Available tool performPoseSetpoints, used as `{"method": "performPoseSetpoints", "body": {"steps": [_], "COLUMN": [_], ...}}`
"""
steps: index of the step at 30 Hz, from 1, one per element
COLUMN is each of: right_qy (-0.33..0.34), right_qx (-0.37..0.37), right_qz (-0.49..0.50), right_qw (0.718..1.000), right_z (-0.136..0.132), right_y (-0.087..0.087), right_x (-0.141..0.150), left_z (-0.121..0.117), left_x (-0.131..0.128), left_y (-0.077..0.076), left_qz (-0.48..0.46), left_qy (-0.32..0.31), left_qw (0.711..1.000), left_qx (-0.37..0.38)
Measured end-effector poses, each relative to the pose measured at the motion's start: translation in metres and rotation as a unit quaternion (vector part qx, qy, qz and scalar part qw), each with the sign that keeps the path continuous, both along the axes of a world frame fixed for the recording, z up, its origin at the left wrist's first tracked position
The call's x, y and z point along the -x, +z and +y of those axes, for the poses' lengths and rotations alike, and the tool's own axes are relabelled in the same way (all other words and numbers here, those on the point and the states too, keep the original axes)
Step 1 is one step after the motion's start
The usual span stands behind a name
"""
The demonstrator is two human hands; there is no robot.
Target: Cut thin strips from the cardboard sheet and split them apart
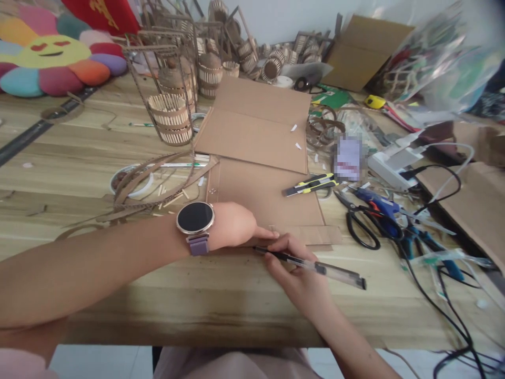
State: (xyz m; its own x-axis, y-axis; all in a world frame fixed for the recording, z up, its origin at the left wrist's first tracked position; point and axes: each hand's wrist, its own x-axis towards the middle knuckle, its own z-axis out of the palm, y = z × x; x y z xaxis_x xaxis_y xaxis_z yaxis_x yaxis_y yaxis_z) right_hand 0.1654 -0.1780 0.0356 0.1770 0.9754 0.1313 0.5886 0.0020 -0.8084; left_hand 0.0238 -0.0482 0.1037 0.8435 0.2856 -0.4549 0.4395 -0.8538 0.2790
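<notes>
My right hand [298,268] grips a black pen [303,262] with a clear barrel, its tip at the near edge of the cardboard. Wearing a round watch, my left hand [234,225] presses down on the cardboard with one finger stretched out; its other fingers are hidden beneath it. Under that finger a narrow cardboard strip [315,235] lies along the near side of a cardboard sheet [260,189], sticking out past its right edge. A yellow-and-black utility knife [310,185] rests across the sheet's right part.
Another folded cardboard piece [256,118] overlaps the sheet's far side. To the right lie black scissors [363,223], a blue glue gun [381,205], pliers [434,245], cables and a power strip [392,168]. Stick-covered lantern-like crafts [171,118] stand behind, and curled cardboard strips [136,195] lie left.
</notes>
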Motion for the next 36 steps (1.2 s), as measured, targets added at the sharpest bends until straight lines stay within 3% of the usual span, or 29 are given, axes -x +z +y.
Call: {"method": "performPoseSetpoints", "body": {"steps": [4, 9, 14, 17, 19, 21, 24, 26, 29, 32, 36], "right_qy": [-0.043, -0.132, -0.22, -0.3, -0.32, -0.266, -0.089, 0.007, 0.127, 0.155, 0.137], "right_qx": [0.021, 0.021, 0.001, -0.022, -0.037, -0.067, -0.048, -0.007, -0.003, 0.004, -0.004], "right_qz": [-0.03, -0.042, -0.137, -0.163, -0.157, -0.128, -0.061, -0.015, 0.024, 0.046, 0.047], "right_qw": [0.998, 0.99, 0.966, 0.94, 0.934, 0.953, 0.993, 1.0, 0.992, 0.987, 0.989], "right_z": [-0.005, -0.019, -0.037, -0.044, -0.044, -0.04, -0.031, -0.023, -0.012, -0.004, 0.003], "right_y": [0.008, 0.006, 0.006, 0.018, 0.025, 0.026, 0.017, 0.01, 0.005, 0.004, 0.001], "right_x": [-0.026, -0.075, -0.128, -0.135, -0.122, -0.094, -0.037, 0.0, 0.038, 0.056, 0.064], "left_z": [0.001, 0.002, 0.002, 0.002, 0.002, 0.002, 0.002, 0.003, 0.004, 0.005, 0.007], "left_x": [-0.005, -0.005, -0.003, -0.004, -0.004, -0.005, -0.006, -0.005, -0.005, -0.008, -0.014], "left_y": [0.007, 0.005, 0.003, 0.003, 0.006, 0.008, 0.011, 0.011, 0.008, 0.003, -0.006], "left_qz": [0.083, 0.083, 0.073, 0.077, 0.087, 0.098, 0.105, 0.089, 0.086, 0.093, 0.066], "left_qy": [-0.014, -0.016, -0.021, -0.032, -0.048, -0.062, -0.061, -0.065, -0.074, -0.046, 0.046], "left_qw": [0.996, 0.996, 0.997, 0.996, 0.995, 0.992, 0.992, 0.994, 0.993, 0.995, 0.996], "left_qx": [-0.003, -0.011, -0.011, -0.022, -0.034, -0.04, -0.031, -0.028, -0.025, 0.002, 0.025]}}
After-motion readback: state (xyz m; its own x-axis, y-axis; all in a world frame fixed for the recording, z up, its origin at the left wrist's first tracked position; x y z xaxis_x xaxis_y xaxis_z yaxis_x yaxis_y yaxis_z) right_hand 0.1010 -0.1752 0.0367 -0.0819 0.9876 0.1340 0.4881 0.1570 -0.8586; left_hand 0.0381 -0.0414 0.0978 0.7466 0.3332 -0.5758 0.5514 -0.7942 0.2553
